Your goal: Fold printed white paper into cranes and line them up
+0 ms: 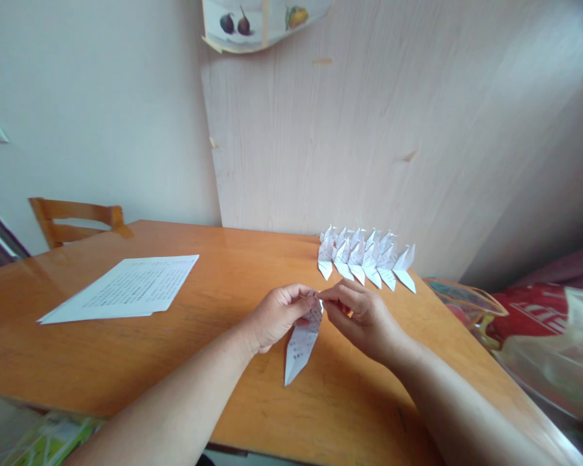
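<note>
A folded paper figure (302, 346), white with printed characters, is held up over the wooden table, its pointed end hanging down toward me. My left hand (282, 315) pinches its upper part between thumb and fingers. At the top tip, my right hand (362, 315) has its thumb and forefinger closed on the paper, close against the left fingertips. The fingers hide most of that tip. Beyond my hands, several similar folded paper figures (356, 255) stand in rows near the table's back right edge.
A stack of printed sheets (126, 288) lies on the left of the table (214, 382). Behind it is a wooden chair (80, 217). Red and clear plastic bags (534, 317) sit beyond the right edge. The wall (291, 155) rises behind the table.
</note>
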Demonstrator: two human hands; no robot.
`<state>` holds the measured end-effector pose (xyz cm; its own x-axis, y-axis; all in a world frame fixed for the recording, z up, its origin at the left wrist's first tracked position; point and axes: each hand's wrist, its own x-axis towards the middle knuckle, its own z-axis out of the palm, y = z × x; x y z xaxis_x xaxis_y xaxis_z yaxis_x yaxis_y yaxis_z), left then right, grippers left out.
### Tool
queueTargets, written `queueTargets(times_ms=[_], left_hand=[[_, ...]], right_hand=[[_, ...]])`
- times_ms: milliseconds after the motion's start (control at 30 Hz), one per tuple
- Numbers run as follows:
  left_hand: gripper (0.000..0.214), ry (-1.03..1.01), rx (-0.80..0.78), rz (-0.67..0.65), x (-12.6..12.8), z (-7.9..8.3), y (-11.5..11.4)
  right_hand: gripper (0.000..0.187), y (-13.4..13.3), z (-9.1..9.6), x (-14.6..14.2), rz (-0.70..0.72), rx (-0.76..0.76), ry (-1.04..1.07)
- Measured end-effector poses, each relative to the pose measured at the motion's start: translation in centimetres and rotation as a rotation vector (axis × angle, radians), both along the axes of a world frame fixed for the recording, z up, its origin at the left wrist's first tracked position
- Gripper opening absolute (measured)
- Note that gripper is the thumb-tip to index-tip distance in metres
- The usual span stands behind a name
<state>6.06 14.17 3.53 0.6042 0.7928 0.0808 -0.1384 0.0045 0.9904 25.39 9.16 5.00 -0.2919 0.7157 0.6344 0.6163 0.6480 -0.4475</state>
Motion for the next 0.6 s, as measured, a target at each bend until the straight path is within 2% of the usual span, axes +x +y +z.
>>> queueTargets(times_ms=[267,600], left_hand=[[0.03,-0.052,-0.081,0.051,-0.3,0.3,0.2],[0.027,-0.197,-0.153,-0.016,-0.8,0.2,0.6]], right_hand=[[0.031,0.3,-1.0,0.1,0.038,-0.042,0.058],[0.042,0.1,-2.1,-1.6,0.172,-0.298,0.37]])
